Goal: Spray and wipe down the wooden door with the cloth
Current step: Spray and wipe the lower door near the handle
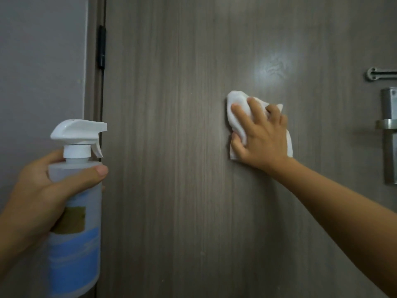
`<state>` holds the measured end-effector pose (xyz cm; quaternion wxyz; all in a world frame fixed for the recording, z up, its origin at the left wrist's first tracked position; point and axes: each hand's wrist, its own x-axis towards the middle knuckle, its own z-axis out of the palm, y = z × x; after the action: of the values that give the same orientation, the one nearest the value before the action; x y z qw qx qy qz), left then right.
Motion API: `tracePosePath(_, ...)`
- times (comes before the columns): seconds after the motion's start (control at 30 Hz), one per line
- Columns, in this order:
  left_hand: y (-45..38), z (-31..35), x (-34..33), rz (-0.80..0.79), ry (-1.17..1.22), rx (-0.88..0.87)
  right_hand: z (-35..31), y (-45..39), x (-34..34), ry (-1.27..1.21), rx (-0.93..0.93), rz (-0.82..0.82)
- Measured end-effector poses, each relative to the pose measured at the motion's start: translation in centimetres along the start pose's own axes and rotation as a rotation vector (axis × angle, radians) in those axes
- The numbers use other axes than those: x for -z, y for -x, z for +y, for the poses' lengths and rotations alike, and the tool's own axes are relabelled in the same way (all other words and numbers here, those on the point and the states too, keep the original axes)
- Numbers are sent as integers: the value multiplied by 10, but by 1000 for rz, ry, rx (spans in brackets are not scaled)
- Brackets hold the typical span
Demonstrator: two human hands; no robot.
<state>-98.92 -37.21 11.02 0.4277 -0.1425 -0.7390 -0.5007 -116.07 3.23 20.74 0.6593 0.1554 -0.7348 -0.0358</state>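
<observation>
The grey-brown wooden door (pixel 182 147) fills most of the view. My right hand (pixel 260 134) presses a crumpled white cloth (pixel 237 104) flat against the door at mid height, fingers spread over it and the thumb curled round its lower edge. A wet, shiny patch (pixel 272 69) shows on the door just above the cloth. My left hand (pixel 43 186) grips a translucent spray bottle (pixel 75 222) with a white trigger head (pixel 79 131) at the lower left, nozzle pointing right towards the door. The bottle is held upright, away from the door surface.
A black hinge (pixel 101 48) sits on the door's left edge beside the frame and a grey wall (pixel 38 72). At the right edge are a metal latch (pixel 380 73) and a metal lever handle plate (pixel 390 134).
</observation>
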Motion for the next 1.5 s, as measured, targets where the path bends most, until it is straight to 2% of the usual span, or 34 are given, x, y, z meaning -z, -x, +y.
tracePosePath(0.3, 1, 27, -38, 5, 132, -37, -29, 69, -11, -16, 145, -19)
tracePosePath(0.5, 1, 26, -51, 16, 112, -43, -43, 80, -18, -6, 207, -15)
tracePosePath(0.6, 9, 30, -56, 17, 83, -49, -37, 77, -14, 3, 255, -26)
tracePosePath(0.73, 24, 45, -60, 25, 71, -34, 4, 58, -4, 27, 489, -44)
tracePosePath(0.77, 27, 52, -61, 19, 87, -17, 21, 51, 0, 37, 494, -43)
tracePosePath(0.8, 28, 56, -62, 13, 95, -5, 38, 44, 4, 36, 446, -28)
tracePosePath(0.93, 32, 70, -103, 10, 92, -71, 86, 23, 17, -55, 31, 47)
tracePosePath(1.03, 31, 76, -151, -9, 108, -111, 79, 35, 10, -70, -37, 53)
tracePosePath(1.2, 27, 64, -193, -18, 144, -112, 35, 95, -5, -66, 132, 17)
tracePosePath(1.4, 19, 54, -214, 42, 140, -60, 30, 151, -18, 16, 617, -44)
tracePosePath(1.5, 16, 62, -225, 25, 144, -47, 55, 124, -14, -46, 601, -21)
